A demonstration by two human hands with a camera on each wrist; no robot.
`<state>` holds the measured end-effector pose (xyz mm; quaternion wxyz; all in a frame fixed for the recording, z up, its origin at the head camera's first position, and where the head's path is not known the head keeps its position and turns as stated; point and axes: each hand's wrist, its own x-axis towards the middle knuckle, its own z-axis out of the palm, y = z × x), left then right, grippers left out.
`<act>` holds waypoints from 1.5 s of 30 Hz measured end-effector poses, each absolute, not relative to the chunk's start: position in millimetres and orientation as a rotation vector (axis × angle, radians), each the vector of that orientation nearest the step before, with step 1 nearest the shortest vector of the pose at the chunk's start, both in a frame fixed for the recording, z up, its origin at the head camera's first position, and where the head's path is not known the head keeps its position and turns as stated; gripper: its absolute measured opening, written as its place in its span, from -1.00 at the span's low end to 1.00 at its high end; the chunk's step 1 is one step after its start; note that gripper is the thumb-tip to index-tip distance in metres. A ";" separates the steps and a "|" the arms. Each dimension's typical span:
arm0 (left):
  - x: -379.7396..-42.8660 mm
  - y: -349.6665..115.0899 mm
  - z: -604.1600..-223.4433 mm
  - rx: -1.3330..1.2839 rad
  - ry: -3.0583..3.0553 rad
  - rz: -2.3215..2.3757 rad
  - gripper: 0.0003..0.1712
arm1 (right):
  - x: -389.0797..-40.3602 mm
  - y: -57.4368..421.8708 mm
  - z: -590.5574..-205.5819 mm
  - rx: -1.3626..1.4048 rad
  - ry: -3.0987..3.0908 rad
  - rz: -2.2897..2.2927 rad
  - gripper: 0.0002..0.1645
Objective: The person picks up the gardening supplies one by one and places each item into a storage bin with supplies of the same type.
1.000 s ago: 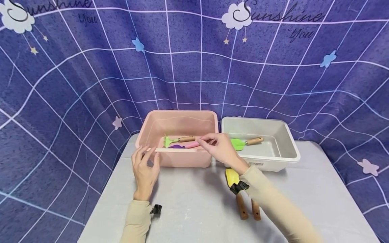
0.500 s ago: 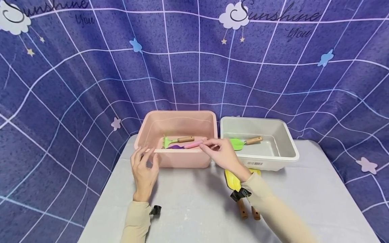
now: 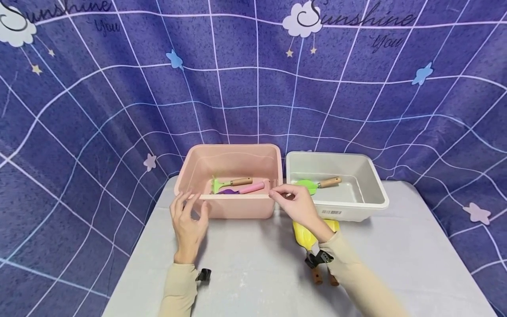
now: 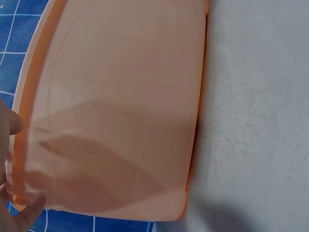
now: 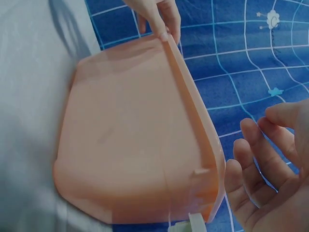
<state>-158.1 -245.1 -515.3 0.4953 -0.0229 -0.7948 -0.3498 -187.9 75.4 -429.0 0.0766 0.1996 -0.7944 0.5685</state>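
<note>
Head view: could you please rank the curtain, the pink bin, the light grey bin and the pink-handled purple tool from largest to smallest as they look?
1. Curtain
2. Pink bin and light grey bin: too alike to rank surely
3. Pink-handled purple tool

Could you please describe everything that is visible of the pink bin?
The pink bin is a deep, rectangular tub with rounded corners and a narrow rim, apparently plastic. It stands upright and open on the light table, left of the white bin. Inside it lie a green-headed tool with a wooden handle and a purple tool with a pink handle. The left hand holds its front rim near the left corner; the right hand is by the right front corner, contact unclear.
</note>
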 end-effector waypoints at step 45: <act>-145.3 -244.1 -506.3 -0.039 -2.145 -0.710 -0.51 | -142.8 148.7 -463.5 0.279 -2.371 1.724 -0.83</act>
